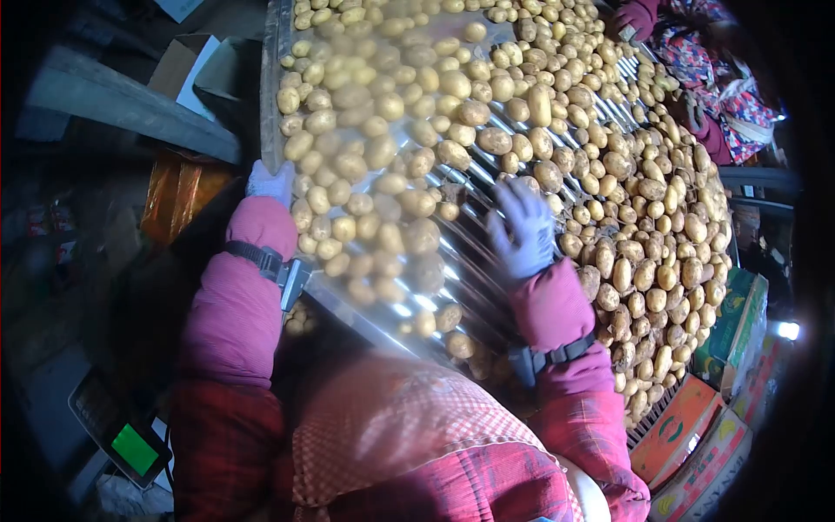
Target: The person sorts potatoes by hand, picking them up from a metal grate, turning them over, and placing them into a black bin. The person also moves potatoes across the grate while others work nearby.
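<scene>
My left hand (pixel 271 184), in a light purple glove, is closed around the metal side rail (pixel 272 104) of a sorting table. Its fingertips are partly hidden. My right hand (pixel 524 228), in a matching glove, is over the bare metal rollers (pixel 474 261) with its fingers apart and slightly blurred, holding nothing. Close to its fingers lie potatoes (pixel 548 176) at the edge of a large heap. Other potatoes (pixel 352 167) are spread over the table between my hands, partly veiled by a hazy patch in the view.
At the upper right, another person's gloved hand (pixel 637 19) and patterned sleeve (pixel 696 52) are beside the potatoes. Cardboard boxes (pixel 677 431) stand at the lower right. An open carton (pixel 184 74) is beyond a grey beam (pixel 130 104). A screen with a green display (pixel 135 450) sits lower left.
</scene>
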{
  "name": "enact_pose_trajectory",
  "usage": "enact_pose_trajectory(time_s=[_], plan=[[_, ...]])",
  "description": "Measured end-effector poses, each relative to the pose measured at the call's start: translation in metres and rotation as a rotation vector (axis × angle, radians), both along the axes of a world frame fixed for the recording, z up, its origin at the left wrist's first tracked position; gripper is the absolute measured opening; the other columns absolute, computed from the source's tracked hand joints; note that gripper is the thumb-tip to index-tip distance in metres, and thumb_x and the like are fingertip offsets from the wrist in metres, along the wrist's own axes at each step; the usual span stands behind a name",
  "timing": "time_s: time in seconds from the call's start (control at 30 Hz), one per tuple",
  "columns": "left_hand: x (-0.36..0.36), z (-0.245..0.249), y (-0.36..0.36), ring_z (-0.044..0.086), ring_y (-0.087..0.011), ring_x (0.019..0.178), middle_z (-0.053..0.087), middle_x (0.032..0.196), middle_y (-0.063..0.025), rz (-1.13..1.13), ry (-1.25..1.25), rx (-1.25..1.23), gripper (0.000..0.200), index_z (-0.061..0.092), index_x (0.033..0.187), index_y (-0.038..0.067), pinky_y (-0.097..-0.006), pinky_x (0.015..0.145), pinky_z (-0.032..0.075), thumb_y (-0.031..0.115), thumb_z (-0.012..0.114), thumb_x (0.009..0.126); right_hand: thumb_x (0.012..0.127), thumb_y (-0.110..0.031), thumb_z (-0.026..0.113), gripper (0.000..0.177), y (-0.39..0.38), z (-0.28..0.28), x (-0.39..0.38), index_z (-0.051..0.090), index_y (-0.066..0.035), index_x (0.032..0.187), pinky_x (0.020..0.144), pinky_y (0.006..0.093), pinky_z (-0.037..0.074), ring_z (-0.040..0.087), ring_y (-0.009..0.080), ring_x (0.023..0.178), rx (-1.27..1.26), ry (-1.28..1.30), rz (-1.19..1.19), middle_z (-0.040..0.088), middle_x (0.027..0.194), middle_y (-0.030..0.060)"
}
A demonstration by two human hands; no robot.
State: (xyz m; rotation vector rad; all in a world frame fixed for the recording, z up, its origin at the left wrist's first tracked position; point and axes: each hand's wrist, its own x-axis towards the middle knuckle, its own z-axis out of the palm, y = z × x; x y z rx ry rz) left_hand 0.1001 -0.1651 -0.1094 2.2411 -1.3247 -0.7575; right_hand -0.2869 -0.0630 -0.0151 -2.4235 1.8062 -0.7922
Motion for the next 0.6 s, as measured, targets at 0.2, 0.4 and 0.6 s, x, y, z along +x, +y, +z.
enact_pose_trajectory(time_s=[0.2, 0.4, 0.6], plan=[[-0.008, 0.017, 0.001, 0.061, -0.0328, 0.099, 0.062, 0.109, -0.0216, -0.008, -0.018, 0.016, 0.056, 0.054, 0.116, -0.004, -0.0397, 0.084, 0.047, 0.034, 0.07, 0.078, 0.07, -0.015, 0.063, 0.056, 0.014, -0.011, 0.041, 0.054, -0.021, 0.124, 0.1, 0.0527, 0.034, 0.04, 0.0417, 0.124, 0.205, 0.166, 0.155, 0.044, 0.135, 0.0161], [0.001, -0.001, -0.005, 0.062, -0.0327, 0.097, 0.063, 0.108, -0.0214, -0.006, 0.058, 0.005, 0.056, 0.055, 0.115, -0.004, -0.0398, 0.084, 0.048, 0.034, 0.07, 0.077, 0.065, -0.004, 0.061, 0.035, 0.062, -0.006, 0.006, 0.066, -0.015, 0.098, 0.097, 0.0484, 0.036, 0.046, 0.0375, 0.121, 0.193, 0.166, -0.26, 0.056, 0.123, 0.0112], [0.013, -0.021, -0.017, 0.063, -0.0307, 0.096, 0.063, 0.107, -0.0203, -0.013, 0.002, 0.019, 0.055, 0.055, 0.117, -0.004, -0.0397, 0.083, 0.048, 0.033, 0.069, 0.078, 0.067, -0.015, 0.062, 0.04, 0.136, 0.017, -0.004, 0.06, -0.013, 0.107, 0.088, 0.0455, 0.042, 0.049, 0.0383, 0.11, 0.28, 0.048, -0.254, 0.056, 0.114, 0.0139]])
